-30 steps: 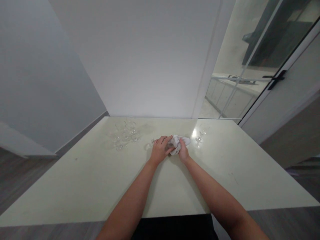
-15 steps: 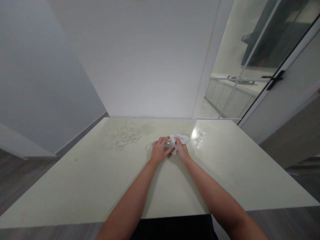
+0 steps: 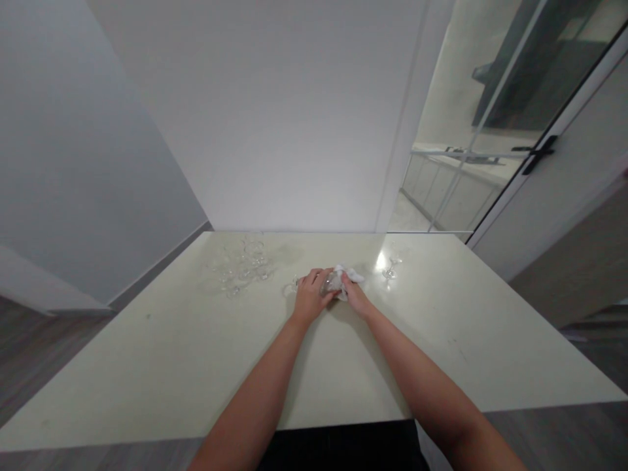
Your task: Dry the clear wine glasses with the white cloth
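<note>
My left hand is closed around a clear stemmed glass, which lies sideways with its round foot out to the left and its bowl to the right. In my right hand is a white cloth, bunched against the glass's bowl and partly covering the rim. Some of my right fingers are hidden behind the cloth. Both hands are close together over the middle of the table.
Several clear stemmed glasses stand grouped at the back left of the pale glossy table. One more glass stands to the right of my hands. A white wall borders the far edge, and a glazed door is at right.
My right hand and the cloth have shifted slightly left, and the cloth looks more bunched. More of the glass's bowl shows. My left hand still grips the glass.
</note>
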Demonstrator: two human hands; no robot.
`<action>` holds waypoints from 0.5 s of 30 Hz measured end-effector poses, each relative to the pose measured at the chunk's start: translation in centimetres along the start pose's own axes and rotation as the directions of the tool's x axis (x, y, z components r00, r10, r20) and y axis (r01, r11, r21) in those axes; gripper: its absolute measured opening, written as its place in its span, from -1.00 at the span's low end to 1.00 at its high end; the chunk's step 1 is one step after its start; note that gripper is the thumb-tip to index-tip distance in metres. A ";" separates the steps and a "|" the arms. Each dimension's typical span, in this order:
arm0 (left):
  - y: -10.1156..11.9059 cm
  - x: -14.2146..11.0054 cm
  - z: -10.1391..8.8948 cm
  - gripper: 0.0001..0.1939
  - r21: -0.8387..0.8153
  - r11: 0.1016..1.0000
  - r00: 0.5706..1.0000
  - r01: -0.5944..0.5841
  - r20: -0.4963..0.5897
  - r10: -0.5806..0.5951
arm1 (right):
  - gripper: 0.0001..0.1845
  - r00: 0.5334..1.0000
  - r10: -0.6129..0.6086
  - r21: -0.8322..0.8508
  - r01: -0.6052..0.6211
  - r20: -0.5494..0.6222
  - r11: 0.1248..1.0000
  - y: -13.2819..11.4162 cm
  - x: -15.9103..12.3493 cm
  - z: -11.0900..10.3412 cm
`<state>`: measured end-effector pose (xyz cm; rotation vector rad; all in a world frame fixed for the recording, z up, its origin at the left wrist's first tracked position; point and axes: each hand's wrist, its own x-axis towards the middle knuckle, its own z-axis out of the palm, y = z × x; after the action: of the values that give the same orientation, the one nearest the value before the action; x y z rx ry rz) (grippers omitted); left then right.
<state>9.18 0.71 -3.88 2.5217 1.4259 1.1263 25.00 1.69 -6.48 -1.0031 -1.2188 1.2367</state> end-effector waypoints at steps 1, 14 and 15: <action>0.0 0.0 0.0 -0.41 -0.006 1.000 1.000 0.001 0.002 -0.001 | -0.38 1.000 -0.014 0.023 0.013 0.022 1.000 0.1 0.0 -0.1; -0.2 0.1 0.1 -0.42 0.009 0.996 0.995 -0.094 -0.019 0.094 | -0.38 1.000 0.014 0.276 -0.011 -0.007 0.961 1.8 0.3 0.5; -0.2 0.1 0.1 -0.42 0.020 0.996 0.996 -0.089 -0.019 0.090 | -0.39 1.000 0.019 0.268 -0.015 -0.010 0.963 1.6 0.2 0.6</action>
<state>9.14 0.94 -3.99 2.6195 1.3471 1.1597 24.22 2.03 -7.94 -0.8214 -1.0026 1.3656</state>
